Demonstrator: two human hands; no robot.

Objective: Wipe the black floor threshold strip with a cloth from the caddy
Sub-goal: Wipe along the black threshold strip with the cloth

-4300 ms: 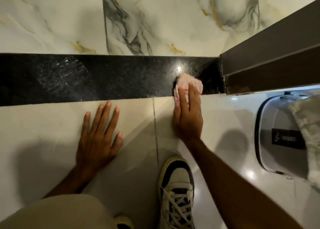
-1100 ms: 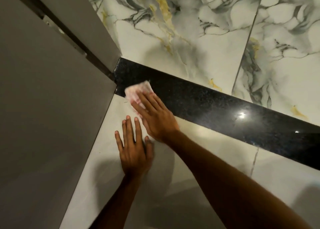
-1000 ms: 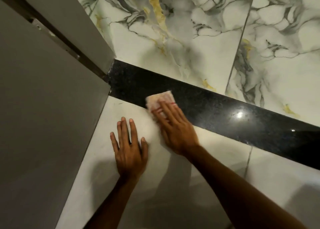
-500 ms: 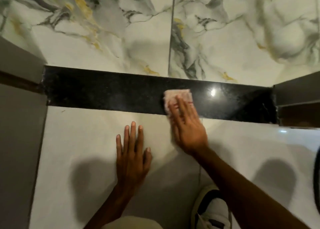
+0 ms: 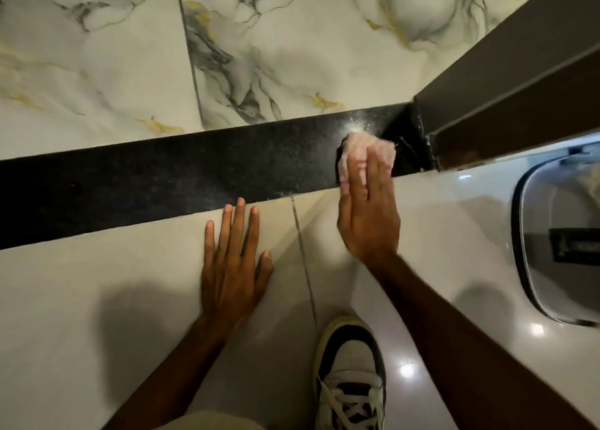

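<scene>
We press a pale pink cloth (image 5: 367, 148) flat against the black threshold strip (image 5: 162, 176) with our right hand (image 5: 368, 215), fingers laid together on top of it rather than curled round it; the cloth shows beyond the fingertips and along their left side, near the strip's right end, just short of the dark door frame (image 5: 506, 82). The grip here is a flat press, with no pinch that we can see. Our left hand (image 5: 232, 267) lies spread and empty on the pale floor tile (image 5: 81, 283), its fingertips just at the strip's near edge, well to the left of the cloth. The grey caddy (image 5: 558, 251) stands at the far right on the floor; a dark label on its side carries writing too blurred for us to read. A white and black laced shoe (image 5: 350, 377) sits near us, below the right forearm. Beyond the strip lies veined marble tile (image 5: 276, 49).
</scene>
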